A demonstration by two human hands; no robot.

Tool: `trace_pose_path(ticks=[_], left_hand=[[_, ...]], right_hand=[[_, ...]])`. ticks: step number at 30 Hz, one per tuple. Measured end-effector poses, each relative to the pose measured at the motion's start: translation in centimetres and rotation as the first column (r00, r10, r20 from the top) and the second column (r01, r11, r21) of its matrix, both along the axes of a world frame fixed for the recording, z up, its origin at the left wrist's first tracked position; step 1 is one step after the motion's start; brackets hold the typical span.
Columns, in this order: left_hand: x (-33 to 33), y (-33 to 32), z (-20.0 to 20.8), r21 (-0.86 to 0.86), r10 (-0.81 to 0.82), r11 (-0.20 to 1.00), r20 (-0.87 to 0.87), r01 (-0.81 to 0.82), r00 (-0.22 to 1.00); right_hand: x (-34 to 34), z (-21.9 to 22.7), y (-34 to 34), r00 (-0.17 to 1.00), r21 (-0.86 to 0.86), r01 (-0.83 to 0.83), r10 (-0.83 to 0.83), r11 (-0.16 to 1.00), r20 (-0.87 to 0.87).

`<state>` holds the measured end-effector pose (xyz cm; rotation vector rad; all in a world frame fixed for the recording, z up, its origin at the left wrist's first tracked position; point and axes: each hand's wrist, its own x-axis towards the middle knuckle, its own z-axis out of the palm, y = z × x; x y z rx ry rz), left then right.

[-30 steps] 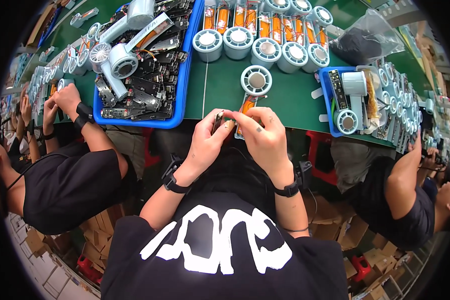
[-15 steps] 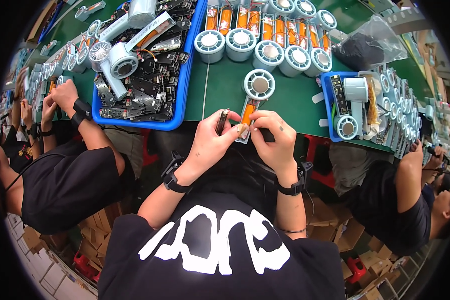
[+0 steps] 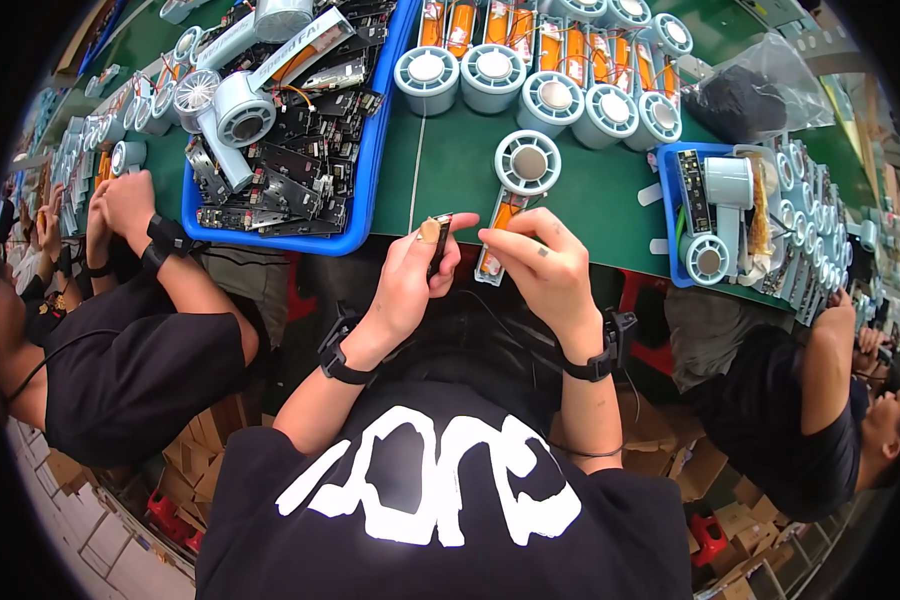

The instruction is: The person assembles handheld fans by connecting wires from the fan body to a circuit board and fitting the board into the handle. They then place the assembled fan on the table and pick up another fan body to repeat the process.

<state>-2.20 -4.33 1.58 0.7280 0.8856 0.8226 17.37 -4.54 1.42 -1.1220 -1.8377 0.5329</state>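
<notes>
A light-blue handheld fan (image 3: 527, 165) lies at the table's near edge, its round head away from me and its opened handle towards me. An orange battery (image 3: 507, 214) shows inside that handle. To the left of it, my left hand (image 3: 406, 280) is closed on a narrow dark circuit board (image 3: 438, 250), held upright between thumb and fingers. The thumb wears a tan tip cover. My right hand (image 3: 545, 265) hovers over the handle with thumb and forefinger pinched together; whatever sits between them is too small to make out.
A blue tray (image 3: 362, 215) at the left is heaped with circuit boards and fan parts. Rows of fans (image 3: 552, 100) stand at the back. On the right are a smaller blue bin (image 3: 677, 262) and a clear bag (image 3: 760, 95) of dark parts. People work on both sides.
My left hand has drawn back left from the fan handle, carrying the circuit board and turning it upright. The right hand stays over the handle, its fingertips shifted slightly left.
</notes>
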Motion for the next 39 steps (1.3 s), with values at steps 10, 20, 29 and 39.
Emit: trace_pose_path(ticks=[10, 20, 29, 39], left_hand=[[0.0, 0.2, -0.6, 0.043, -0.046, 0.998, -0.030, 0.047, 0.998], [0.1, 0.2, -0.7, -0.007, -0.048, 0.999, 0.024, 0.048, 0.999], [0.5, 0.0, -1.2, 0.015, 0.005, 1.000, 0.001, -0.005, 1.000], [0.7, 0.6, 0.0, -0.040, 0.019, 0.999, -0.120, -0.024, 0.993]], right_hand=[[-1.4, -0.5, 0.6, 0.975, -0.058, 0.122, -0.130, 0.991, -0.178], [-1.5, -0.1, 1.3, 0.979, -0.059, 0.157, -0.163, 0.986, -0.121], [-2.0, -0.2, 1.3, 0.978, 0.019, 0.202, -0.200, 0.979, -0.064], [-1.9, 0.3, 1.6, 0.976, 0.151, 0.191, -0.204, 0.970, 0.076]])
